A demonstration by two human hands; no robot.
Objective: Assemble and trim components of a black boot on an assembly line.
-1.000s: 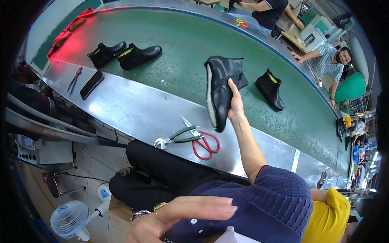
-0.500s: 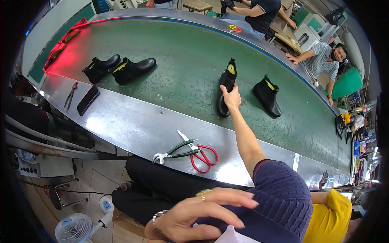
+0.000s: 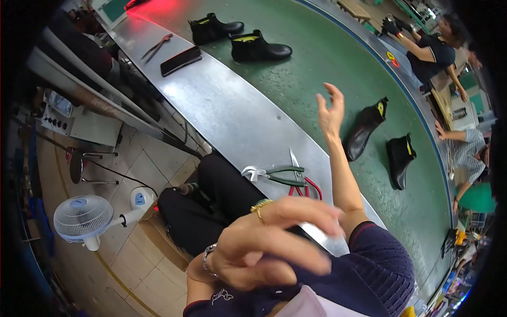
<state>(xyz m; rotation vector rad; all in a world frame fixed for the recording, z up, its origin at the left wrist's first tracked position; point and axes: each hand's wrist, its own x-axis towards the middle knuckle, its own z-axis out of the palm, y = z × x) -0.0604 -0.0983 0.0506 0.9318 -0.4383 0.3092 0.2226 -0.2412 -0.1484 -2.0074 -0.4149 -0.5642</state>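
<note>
My right hand (image 3: 331,111) is raised over the green belt (image 3: 317,63), fingers apart and holding nothing. Just right of it lies a black ankle boot (image 3: 365,129) with a yellow lining, apart from the fingers. Further right stands a second black boot (image 3: 401,161). Close in front of my chest is my left hand (image 3: 274,243), with a ring and a bracelet, its fingers loosely bent, apart and slightly blurred. Beyond it on the metal edge lie green-handled pincers (image 3: 280,173) and red-handled scissors (image 3: 312,185), the latter partly hidden by this hand.
Two more black boots, a nearer one (image 3: 259,47) and a farther one (image 3: 214,27), stand up the belt. A dark phone-like slab (image 3: 181,61) and a slim tool (image 3: 157,47) lie on the metal edge (image 3: 222,95). People work across the belt. A fan (image 3: 84,219) stands at lower left.
My right hand has let go of the boot and moved away from it, fingers now spread. The view has turned, shifting the whole scene. My left hand stays before my chest.
</note>
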